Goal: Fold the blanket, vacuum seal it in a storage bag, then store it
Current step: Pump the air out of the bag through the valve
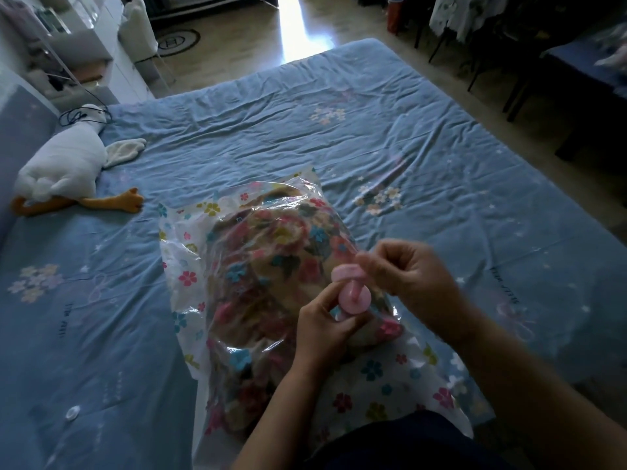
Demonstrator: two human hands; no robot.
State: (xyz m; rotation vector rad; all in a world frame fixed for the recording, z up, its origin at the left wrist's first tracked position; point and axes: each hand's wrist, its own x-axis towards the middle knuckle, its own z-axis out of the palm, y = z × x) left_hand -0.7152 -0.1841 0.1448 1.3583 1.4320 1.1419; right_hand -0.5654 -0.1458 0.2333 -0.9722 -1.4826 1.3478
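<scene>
One floral blanket (pixel 271 266), folded and already inside a clear flower-printed vacuum storage bag (pixel 390 371), lying on the near middle of the bed, just in front of the wearer.

Folding: judged done. Bagging: done. Bag's zip closure: cannot tell, not made out in the view. Bag looks puffy and loose round the blanket, so air extraction judged not yet done; storing away left as well.

Pink valve (pixel 353 300) on top of bag, with pink cap (pixel 346 272) lifted off it on a short tether. Left hand (pixel 325 329): fingers curled, pinching valve base and the plastic about it. Right hand (pixel 403 266): fingertips pinching cap, somewhat blurred. No pump or vacuum hose in view.

Blue quilted bed cover (pixel 424 130) under bag, printed with pale flowers and stars; short lines of dark script at left, right and lower left, too small and skewed to read. White goose plush toy (pixel 64 167) with orange feet at left edge, well apart from bag. Round floor mat (pixel 178 40) beyond bed bearing a large letter H.
</scene>
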